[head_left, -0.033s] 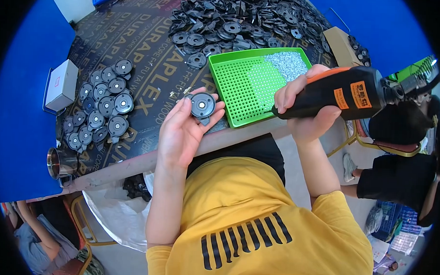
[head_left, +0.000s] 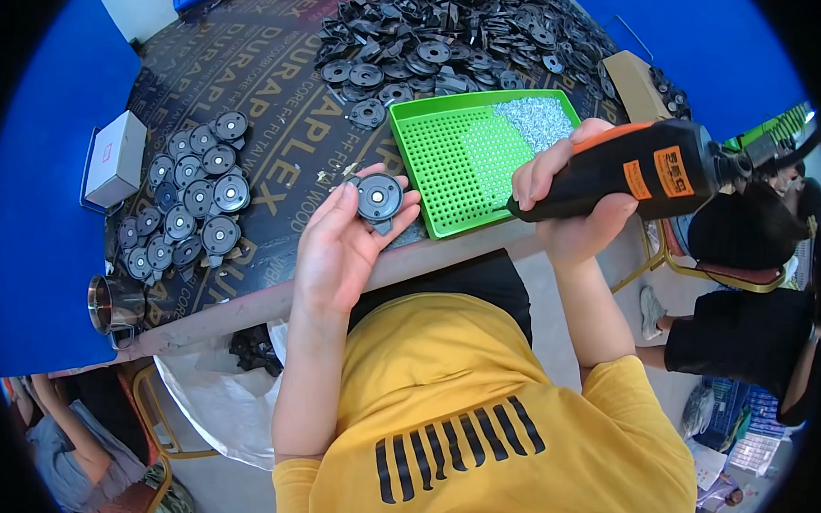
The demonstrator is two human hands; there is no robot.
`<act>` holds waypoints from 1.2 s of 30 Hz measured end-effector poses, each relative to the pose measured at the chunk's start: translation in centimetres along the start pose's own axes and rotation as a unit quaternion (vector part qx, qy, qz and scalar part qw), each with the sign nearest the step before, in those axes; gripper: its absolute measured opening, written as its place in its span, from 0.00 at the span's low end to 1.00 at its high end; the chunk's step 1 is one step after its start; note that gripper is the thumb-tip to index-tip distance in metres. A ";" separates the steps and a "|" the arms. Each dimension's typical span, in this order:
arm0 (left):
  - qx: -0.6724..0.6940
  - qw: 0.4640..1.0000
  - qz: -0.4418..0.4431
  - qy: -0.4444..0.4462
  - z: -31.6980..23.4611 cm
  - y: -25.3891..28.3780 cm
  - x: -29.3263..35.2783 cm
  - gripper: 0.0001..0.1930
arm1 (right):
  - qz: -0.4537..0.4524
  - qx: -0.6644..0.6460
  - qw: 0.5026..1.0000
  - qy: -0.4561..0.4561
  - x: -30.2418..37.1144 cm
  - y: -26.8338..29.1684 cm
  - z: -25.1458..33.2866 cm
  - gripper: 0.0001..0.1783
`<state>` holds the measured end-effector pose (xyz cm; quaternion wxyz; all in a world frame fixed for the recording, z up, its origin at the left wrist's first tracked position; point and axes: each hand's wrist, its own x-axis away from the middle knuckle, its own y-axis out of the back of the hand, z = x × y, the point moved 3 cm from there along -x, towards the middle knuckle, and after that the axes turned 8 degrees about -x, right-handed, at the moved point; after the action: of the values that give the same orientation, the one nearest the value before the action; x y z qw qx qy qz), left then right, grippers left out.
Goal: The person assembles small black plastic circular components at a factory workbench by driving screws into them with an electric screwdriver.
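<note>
Here's the green tray (head_left: 435, 162), near the table's front edge, and everything reads off it. Just left of it, the left hand (head_left: 340, 254) has a black round part (head_left: 379, 197) pinched by the rim between thumb and fingers, palm half open beneath, the flat disc face with its bright centre turned up. Over on the tray's right, the right hand (head_left: 581, 233) wraps firmly round a black-and-orange power driver (head_left: 603, 177), its nose pointing left across the tray's near right portion. Inside the tray, small silvery pieces (head_left: 535, 121) crowd the far right corner, and bare perforated green fills the left. Beyond the tray, a big heap of black parts (head_left: 436, 51) spreads wide. Well left of it sits a cluster of round parts (head_left: 197, 197), with a metal cup (head_left: 110, 302) nearer the edge.
</note>
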<state>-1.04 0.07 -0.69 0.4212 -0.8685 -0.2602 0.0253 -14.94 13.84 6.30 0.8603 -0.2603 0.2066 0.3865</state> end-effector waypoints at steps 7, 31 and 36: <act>-0.018 1.000 0.004 0.000 -0.1 -0.1 0.1 0.17 | 0.050 -0.074 0.996 0.019 -2.2 -1.4 2.2 0.41; -0.005 1.000 0.003 -0.006 0.1 0.2 0.1 0.16 | 0.117 -0.070 0.990 -0.026 -4.4 -8.2 -2.3 0.41; -0.004 1.000 0.000 -0.007 0.0 0.2 0.2 0.16 | 0.119 -0.065 0.990 -0.027 -4.2 -8.2 -2.2 0.40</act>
<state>-0.81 0.08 -0.81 0.4163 -0.8697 -0.2633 0.0304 -11.57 5.50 9.30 0.7946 -0.2792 0.1875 0.5055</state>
